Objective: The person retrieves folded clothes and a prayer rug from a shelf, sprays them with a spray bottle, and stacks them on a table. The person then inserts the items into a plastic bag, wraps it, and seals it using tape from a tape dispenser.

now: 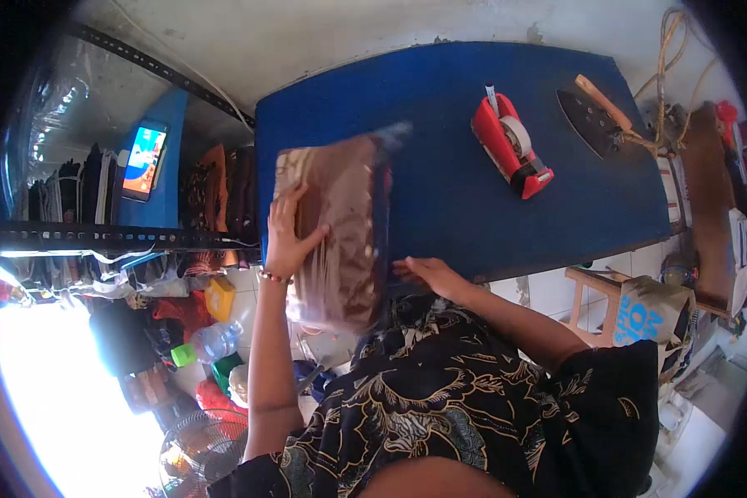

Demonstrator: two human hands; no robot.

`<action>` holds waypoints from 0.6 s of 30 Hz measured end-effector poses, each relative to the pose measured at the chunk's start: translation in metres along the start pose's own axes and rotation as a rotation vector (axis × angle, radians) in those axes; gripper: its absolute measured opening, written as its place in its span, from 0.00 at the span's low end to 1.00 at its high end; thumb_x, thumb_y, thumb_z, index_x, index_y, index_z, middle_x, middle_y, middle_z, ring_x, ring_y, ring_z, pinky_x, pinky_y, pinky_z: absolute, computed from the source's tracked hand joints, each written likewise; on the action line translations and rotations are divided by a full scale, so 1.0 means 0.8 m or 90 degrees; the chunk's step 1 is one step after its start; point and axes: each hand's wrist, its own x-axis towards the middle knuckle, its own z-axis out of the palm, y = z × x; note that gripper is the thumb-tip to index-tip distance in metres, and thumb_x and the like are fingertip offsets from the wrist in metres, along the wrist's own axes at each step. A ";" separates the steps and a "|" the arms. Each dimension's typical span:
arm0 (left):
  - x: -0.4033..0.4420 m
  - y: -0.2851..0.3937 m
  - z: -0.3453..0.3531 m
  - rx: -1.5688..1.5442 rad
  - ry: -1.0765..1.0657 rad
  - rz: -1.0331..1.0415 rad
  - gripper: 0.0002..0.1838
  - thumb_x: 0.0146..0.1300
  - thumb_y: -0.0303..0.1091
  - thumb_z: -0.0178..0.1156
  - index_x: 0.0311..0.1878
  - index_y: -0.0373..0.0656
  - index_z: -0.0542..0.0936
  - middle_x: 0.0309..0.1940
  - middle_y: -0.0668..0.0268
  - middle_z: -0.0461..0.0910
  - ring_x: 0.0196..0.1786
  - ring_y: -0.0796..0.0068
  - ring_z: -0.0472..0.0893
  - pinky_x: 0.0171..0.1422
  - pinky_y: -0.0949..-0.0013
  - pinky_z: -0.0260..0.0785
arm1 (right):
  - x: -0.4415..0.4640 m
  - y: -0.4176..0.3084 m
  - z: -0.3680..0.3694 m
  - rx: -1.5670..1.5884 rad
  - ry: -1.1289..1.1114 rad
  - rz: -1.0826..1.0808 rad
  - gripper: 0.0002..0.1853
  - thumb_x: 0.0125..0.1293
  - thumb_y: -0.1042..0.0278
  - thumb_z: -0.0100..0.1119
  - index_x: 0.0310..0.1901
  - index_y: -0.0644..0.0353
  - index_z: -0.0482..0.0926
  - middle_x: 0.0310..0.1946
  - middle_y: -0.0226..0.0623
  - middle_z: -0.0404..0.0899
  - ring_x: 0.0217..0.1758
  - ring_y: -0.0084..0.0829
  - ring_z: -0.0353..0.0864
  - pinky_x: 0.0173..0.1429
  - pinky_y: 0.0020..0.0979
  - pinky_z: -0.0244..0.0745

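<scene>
A folded brown garment in clear plastic lies at the left front of the blue table, its lower end past the front edge. My left hand rests on its left side, fingers spread, thumb across the plastic. To the right of the package, by the table's front edge, my right hand has its fingers apart and nothing in them. The package's right side is blurred.
A red tape dispenser and an iron with a wooden handle stand on the table's right part. Left is a metal shelf with a lit phone. A fan and a bottle are lower left.
</scene>
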 end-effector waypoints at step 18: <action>0.123 0.171 0.141 0.285 -0.300 0.160 0.09 0.51 0.36 0.56 0.27 0.43 0.83 0.28 0.62 0.82 0.41 0.64 0.80 0.48 0.60 0.66 | 0.011 -0.059 -0.122 -0.205 0.353 -0.383 0.25 0.53 0.66 0.68 0.54 0.58 0.74 0.50 0.39 0.77 0.47 0.31 0.79 0.48 0.29 0.74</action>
